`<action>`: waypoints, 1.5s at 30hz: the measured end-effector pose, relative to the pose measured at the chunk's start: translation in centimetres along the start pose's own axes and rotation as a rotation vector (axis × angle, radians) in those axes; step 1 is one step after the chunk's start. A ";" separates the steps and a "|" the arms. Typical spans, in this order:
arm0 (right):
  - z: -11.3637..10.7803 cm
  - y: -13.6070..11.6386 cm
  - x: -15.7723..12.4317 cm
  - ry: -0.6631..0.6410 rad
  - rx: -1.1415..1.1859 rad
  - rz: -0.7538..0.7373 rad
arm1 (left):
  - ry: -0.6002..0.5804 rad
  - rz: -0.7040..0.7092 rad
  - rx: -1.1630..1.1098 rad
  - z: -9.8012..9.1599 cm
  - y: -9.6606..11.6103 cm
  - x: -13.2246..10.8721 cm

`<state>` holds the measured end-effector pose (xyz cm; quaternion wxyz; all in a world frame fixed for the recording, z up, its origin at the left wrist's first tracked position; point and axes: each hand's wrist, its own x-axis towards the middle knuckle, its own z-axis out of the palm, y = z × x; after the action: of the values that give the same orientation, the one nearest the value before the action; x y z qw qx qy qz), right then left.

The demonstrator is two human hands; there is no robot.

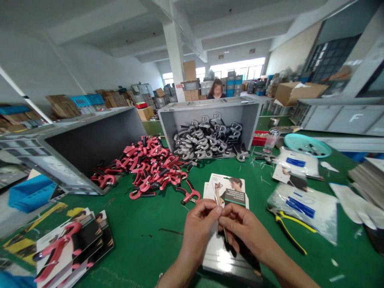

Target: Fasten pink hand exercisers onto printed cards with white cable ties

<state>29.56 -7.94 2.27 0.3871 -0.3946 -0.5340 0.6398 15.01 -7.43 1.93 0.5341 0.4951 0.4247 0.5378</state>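
My left hand (201, 226) and my right hand (244, 228) meet in a pinch at the fingertips. Between them is a thin whitish zip tie (216, 194), slanting up past the left fingers. Directly beneath lies a stack of printed backing cards (228, 256), the top one picturing a person with a hand grip. Red-and-black hand grips (154, 164) are heaped left of centre, with a single red hand grip (189, 195) just beyond my left hand. Diagonal cutters (289, 228) with yellow-and-black handles rest to the right, touching a clear bag (309, 210).
Tipped grey crates (255, 120) hold grey and red hand grips. Cards with red grips mounted (72, 248) are stacked front left. At right are another bag (297, 162), a turquoise tray (307, 145) and a clear cup (271, 141). A person (216, 90) is behind the middle crate.
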 end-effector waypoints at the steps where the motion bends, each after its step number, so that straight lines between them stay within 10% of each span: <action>1: 0.0 0.0 0.1 -0.006 -0.010 0.006 | -0.011 0.019 0.049 -0.1 -0.1 0.1; 6: -0.9 0.2 -0.1 0.031 -0.070 0.036 | 0.166 0.227 0.504 -2.6 -1.4 1.1; 9: -1.8 0.4 -0.4 0.045 -0.048 0.028 | 0.140 0.092 0.601 -4.6 -2.8 1.5; 24: -3.4 -1.7 1.4 0.119 -0.067 -0.110 | 0.126 -0.253 0.050 -10.4 -2.3 -2.7; 36: 1.5 0.6 8.0 0.034 -0.136 -0.104 | 0.265 -0.224 -0.228 -11.8 -5.5 -4.2; 45: 1.4 1.1 7.7 0.049 -0.161 -0.156 | 0.173 -0.397 -0.474 -9.3 -7.7 0.5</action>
<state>25.22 -1.53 0.65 0.4157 -0.3970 -0.6032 0.5529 7.05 -5.72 -6.98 0.6908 0.2169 0.4198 0.5473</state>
